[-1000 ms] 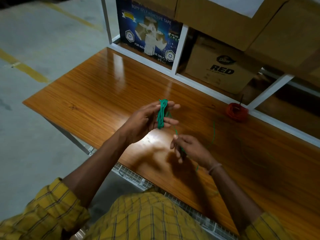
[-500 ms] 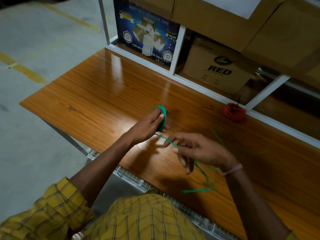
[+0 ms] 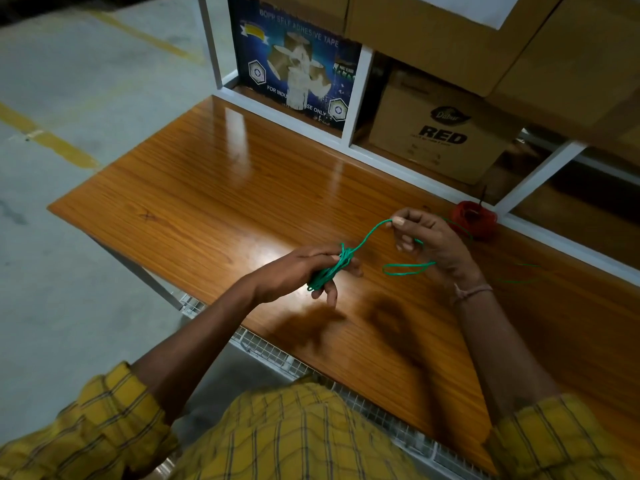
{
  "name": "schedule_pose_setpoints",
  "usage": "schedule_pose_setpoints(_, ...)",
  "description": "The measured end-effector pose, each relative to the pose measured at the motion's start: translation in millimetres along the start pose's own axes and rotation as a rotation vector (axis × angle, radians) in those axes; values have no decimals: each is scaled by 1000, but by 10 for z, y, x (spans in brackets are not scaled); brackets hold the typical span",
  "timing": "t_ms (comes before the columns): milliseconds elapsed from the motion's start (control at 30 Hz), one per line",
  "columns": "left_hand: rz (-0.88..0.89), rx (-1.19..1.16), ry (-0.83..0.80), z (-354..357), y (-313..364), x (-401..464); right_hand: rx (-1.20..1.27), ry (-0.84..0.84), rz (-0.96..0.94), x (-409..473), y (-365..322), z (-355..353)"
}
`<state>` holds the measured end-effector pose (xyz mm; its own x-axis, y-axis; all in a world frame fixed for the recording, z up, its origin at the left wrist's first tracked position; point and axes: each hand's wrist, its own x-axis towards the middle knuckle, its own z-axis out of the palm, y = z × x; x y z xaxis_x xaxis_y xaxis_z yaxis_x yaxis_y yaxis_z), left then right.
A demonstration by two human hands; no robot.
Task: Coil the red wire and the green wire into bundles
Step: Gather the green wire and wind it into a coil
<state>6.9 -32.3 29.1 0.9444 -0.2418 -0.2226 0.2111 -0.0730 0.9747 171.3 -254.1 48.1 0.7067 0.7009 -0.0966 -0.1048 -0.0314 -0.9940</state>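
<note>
You are standing at a shiny orange-brown wooden table (image 3: 214, 188) on a grey concrete floor (image 3: 69, 98) with yellow lines. Behind the table, at 12 o'clock, a white metal rack (image 3: 356, 98) holds a dark blue tape box (image 3: 294, 71) and a brown cardboard box with the word RED (image 3: 443, 133).

Your left hand (image 3: 298, 271) is in the middle of the table, just above the wood. Its fingers are curled round a small bundle of thin green wire (image 3: 332, 268), and loops of the wire go round those fingers.

Your right hand (image 3: 429, 240) is at 2 o'clock from the left one, a bit apart. Its thumb and first finger pinch the same green wire, which runs in a curve from the bundle up to that pinch. More of it hangs in a loose loop below the right hand and trails off to 3 o'clock.

The round red wire coil (image 3: 474, 220) lies on the table at 2 o'clock, near the rack, just past your right hand.
</note>
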Motion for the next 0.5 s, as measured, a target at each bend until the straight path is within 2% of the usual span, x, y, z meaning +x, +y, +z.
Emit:
schedule_pose_setpoints(133, 70, -147, -76, 28, 47, -32, -153, 93, 30, 86, 84, 117)
schedule_pose_setpoints(267, 138, -410, -80, 21, 89, -43, -124, 136, 143, 105, 275, 217)
schedule_pose_setpoints(333, 173, -509, -65, -1, 101, -46, -19, 129, 222, 119, 362, 193)
schedule_pose_setpoints(500, 200, -680, -25, -83, 106, -68, 496, 103, 333, 154, 619, 40)
